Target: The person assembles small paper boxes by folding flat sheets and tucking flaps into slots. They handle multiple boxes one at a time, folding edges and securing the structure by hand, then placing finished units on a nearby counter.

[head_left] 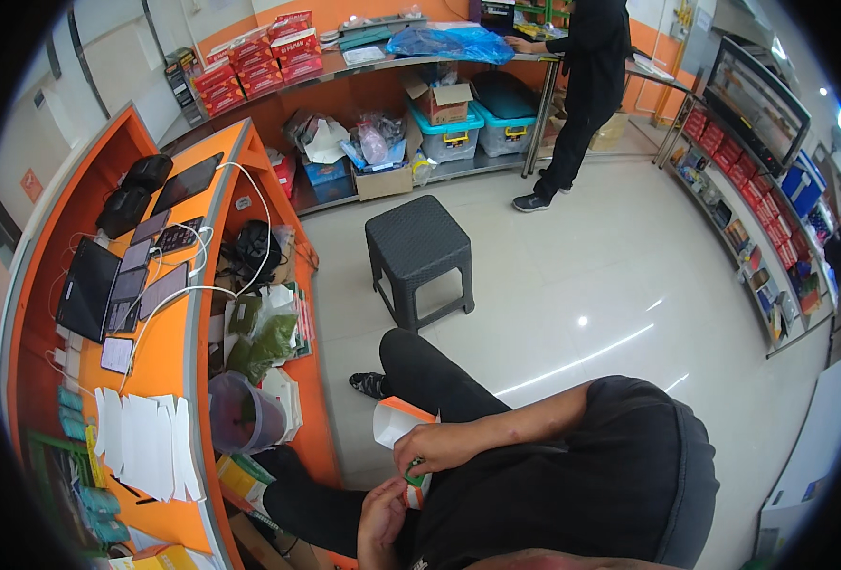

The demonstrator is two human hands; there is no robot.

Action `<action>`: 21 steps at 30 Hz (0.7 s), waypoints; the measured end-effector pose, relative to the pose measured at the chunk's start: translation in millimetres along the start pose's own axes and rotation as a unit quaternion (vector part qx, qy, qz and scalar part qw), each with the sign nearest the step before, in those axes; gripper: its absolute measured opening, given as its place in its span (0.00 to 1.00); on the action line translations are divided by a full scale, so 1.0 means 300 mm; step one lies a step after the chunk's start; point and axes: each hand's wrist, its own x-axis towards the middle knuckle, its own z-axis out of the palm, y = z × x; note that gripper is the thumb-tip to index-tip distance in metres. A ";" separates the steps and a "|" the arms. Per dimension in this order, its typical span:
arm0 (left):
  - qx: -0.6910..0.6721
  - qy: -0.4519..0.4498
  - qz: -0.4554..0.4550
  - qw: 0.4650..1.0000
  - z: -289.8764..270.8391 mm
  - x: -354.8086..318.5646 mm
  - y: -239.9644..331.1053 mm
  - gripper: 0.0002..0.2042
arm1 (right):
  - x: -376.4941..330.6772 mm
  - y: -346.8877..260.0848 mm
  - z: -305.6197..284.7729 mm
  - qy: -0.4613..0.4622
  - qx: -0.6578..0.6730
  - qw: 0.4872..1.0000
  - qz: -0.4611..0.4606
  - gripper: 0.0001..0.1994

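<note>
Over my lap, my right hand [432,448] reaches in from the right with its fingers closed on a small green piece [415,469]. My left hand [383,513] is just below it, fingertips pinched together at the edge of an orange-and-white carton [419,493] beside the green piece. A white panel with an orange edge [396,424] sticks out past my right hand, above my thigh. Whether it belongs to the same carton is hidden by the hand. The green piece is too small and covered to name its kind.
To my left stands an orange counter [169,356] with tablets, phones, cables and white paper sheets [148,446]. A clear bucket [240,414] sits on its lower shelf. Ahead is a dark stool [418,237]. A person [586,90] stands at the back table. Stocked shelves [738,204] line the right.
</note>
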 end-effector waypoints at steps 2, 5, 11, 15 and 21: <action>0.050 0.007 -0.011 0.999 0.003 -0.002 -0.008 0.13 | -0.011 -0.010 -0.008 -0.036 -0.005 0.999 -0.009 0.07; 0.108 0.028 -0.018 0.994 0.022 0.003 -0.016 0.12 | -0.025 -0.006 -0.012 -0.069 -0.020 0.997 -0.027 0.07; 0.126 0.088 0.019 0.988 0.105 -0.020 -0.021 0.09 | -0.047 -0.042 -0.050 -0.075 -0.020 0.997 -0.011 0.08; 0.162 0.091 0.039 0.982 0.077 -0.014 -0.058 0.07 | -0.071 -0.037 -0.048 -0.088 -0.025 0.996 -0.010 0.06; 0.160 0.130 0.065 0.976 0.054 -0.016 -0.084 0.08 | -0.077 -0.008 0.009 -0.020 -0.029 0.998 -0.047 0.05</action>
